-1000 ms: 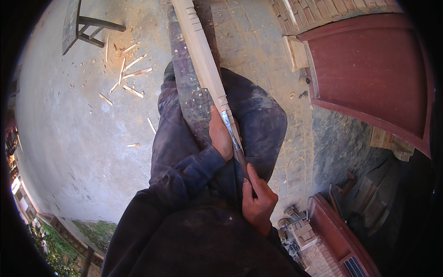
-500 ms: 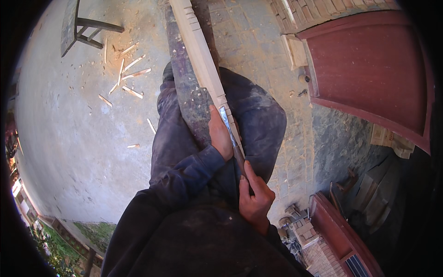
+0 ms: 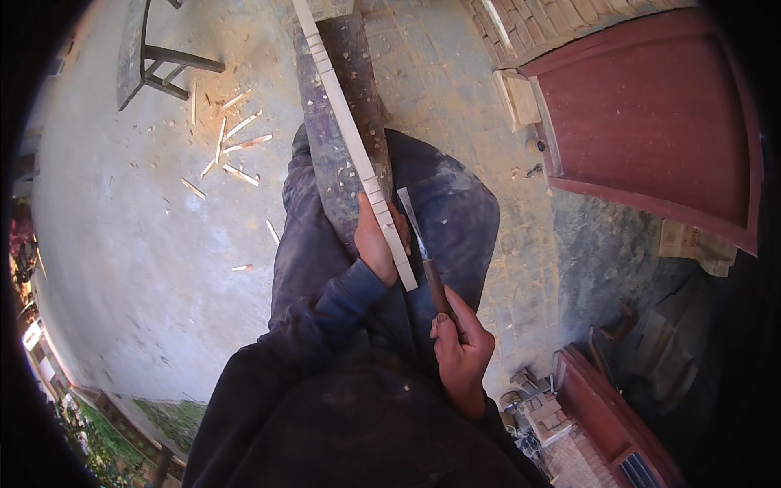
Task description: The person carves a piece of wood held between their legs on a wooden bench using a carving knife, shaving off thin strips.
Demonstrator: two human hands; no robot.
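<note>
Left hand (image 3: 376,244) is wrapped around a long pale notched wooden strip (image 3: 351,140), pinned against a dark weathered log (image 3: 342,138) across the lap. Right hand (image 3: 462,351) is clenched on a brown-handled knife (image 3: 425,259), blade just beside the strip.

Pale notched strip (image 3: 358,154) — dark-red knife handle (image 3: 436,289)

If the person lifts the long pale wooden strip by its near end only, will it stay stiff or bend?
The pale wooden strip is long and thin, so it would probably sag or flex somewhat if lifted by one end. It looks light for its length. Its flat faces, resting on the dark beam under the left hand, make rolling unlikely. The notches cut along it may be weak points.
</note>
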